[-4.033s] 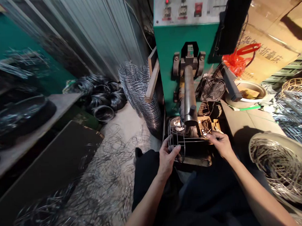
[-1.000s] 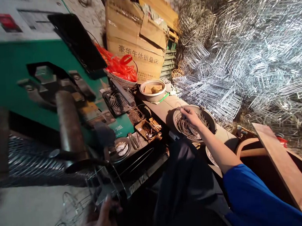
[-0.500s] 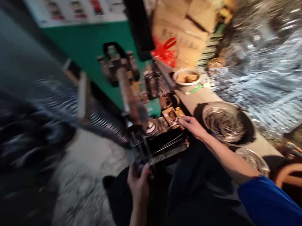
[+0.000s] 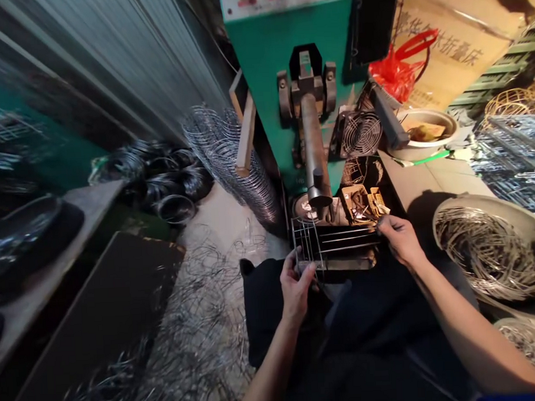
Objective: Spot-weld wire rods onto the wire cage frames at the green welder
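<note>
My left hand (image 4: 294, 287) is closed on a small wire frame (image 4: 308, 239), its thumb on the near side and its fingers at the left edge. The frame sits just below the end of the welding machine's thick metal arm (image 4: 312, 145). My right hand (image 4: 401, 241) has thumb and fingers pinched together at the right ends of several thin metal wires (image 4: 346, 238). These wires stretch left toward the frame; whether they are joined to it I cannot tell. Behind the right hand are small yellow boxes (image 4: 357, 203) with little metal parts.
A green machine (image 4: 262, 76) stands ahead. A roll of wire mesh (image 4: 230, 155) leans at its left. Loose wire (image 4: 201, 304) litters the floor. To the right are a basin of bent wires (image 4: 486, 250), a white bowl (image 4: 450, 124) and stacked wire pieces (image 4: 514, 154).
The view has swung left and sharpened, showing more floor on the left. My right hand has come away from the yellow boxes to the wires; my left hand still holds the wire frame.
</note>
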